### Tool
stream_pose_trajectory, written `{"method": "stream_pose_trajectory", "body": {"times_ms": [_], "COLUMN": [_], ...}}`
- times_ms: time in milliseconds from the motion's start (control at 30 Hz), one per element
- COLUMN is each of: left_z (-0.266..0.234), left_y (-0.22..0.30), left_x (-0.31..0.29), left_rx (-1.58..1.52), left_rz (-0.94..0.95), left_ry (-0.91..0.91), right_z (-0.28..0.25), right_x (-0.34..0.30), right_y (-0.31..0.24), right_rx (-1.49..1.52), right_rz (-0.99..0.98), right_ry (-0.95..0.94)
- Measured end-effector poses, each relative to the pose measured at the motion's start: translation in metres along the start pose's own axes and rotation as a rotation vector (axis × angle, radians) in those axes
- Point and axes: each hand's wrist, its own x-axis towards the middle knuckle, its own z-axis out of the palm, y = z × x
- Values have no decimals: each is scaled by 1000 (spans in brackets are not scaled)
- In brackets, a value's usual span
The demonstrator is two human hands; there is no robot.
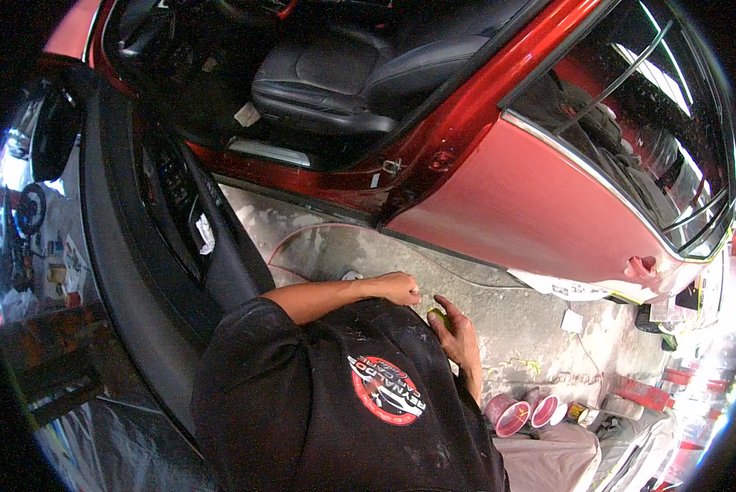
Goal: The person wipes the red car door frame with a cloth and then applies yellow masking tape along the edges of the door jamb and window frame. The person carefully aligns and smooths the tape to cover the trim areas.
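Note:
My left hand (399, 289) is closed in front of my chest, with the forearm bent across my body. Whether anything is pinched in its fingers is too small to make out. Close to its right, my right hand (460, 338) is curled round a small yellow-green roll (440, 316) that looks like masking tape, its thumb and fingers covering most of it. A short gap separates the two hands. Ahead and to the right is the car's rear door (532, 197), dull pinkish red, with yellow-green tape along its far right edge.
The open front door (130, 246) stands close on my left. Beyond the sill is a black car seat (327, 78). A thin hose (302, 232) lies on the concrete floor (499, 320). Pink-lined buckets (512, 416) and draped sheeting (548, 459) are at the lower right.

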Motion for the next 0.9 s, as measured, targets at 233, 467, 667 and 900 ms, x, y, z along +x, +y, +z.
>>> {"method": "stream_pose_trajectory", "body": {"times_ms": [233,467,667,900], "left_z": [8,5,11,12], "left_y": [-6,-2,-7,-10], "left_x": [3,1,-1,1], "left_rx": [19,23,-37,-24], "left_rz": [0,10,0,6], "left_ry": [23,7,54,50], "right_z": [0,1,-2,1], "right_x": [-2,-2,-3,-2], "right_y": [-2,2,-6,-1], "right_rx": [12,11,-1,2], "right_rz": [-6,-1,22,-13], "right_ry": [3,2,-17,17]}}
